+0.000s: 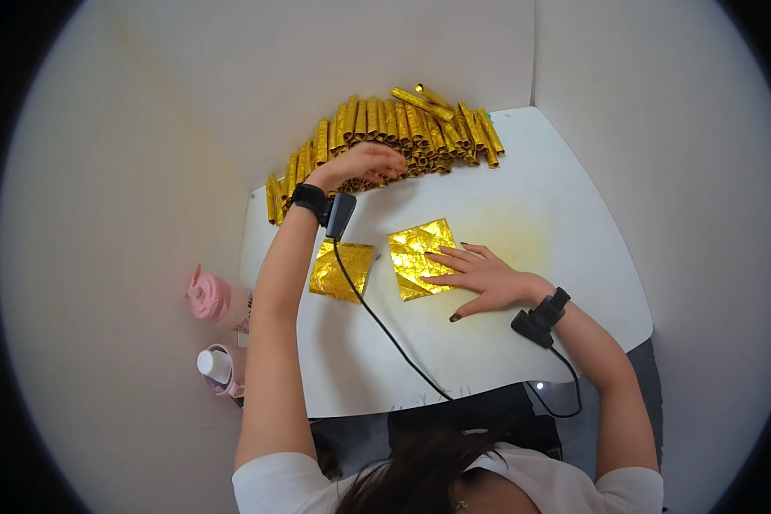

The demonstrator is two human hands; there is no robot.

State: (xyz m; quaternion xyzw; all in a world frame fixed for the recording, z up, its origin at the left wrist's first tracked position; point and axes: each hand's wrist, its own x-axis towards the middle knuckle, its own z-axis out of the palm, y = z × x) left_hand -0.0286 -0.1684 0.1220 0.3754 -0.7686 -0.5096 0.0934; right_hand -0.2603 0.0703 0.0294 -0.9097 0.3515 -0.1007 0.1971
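Observation:
My left hand (368,161) is held over the front of a heaped stack of gold foil tubes (385,120) at the back of the white table. Its fingers are loosely bent and somewhat apart, and no tube shows between them. The lower tubes behind this hand are partly hidden. My right hand (488,281) lies flat with fingers spread, its fingertips on the right part of a square gold foil sheet (415,253). To the left of that sheet lies a second, creased pile or sheet of gold foil (341,272), crossed by a black cable.
Black devices on both wrists trail cables, the left one (394,343) running across the table (488,368). Past the table's left edge stand a pink bottle (218,300) and a pink holder with a white-topped item (218,367). Pale walls (617,111) enclose the table.

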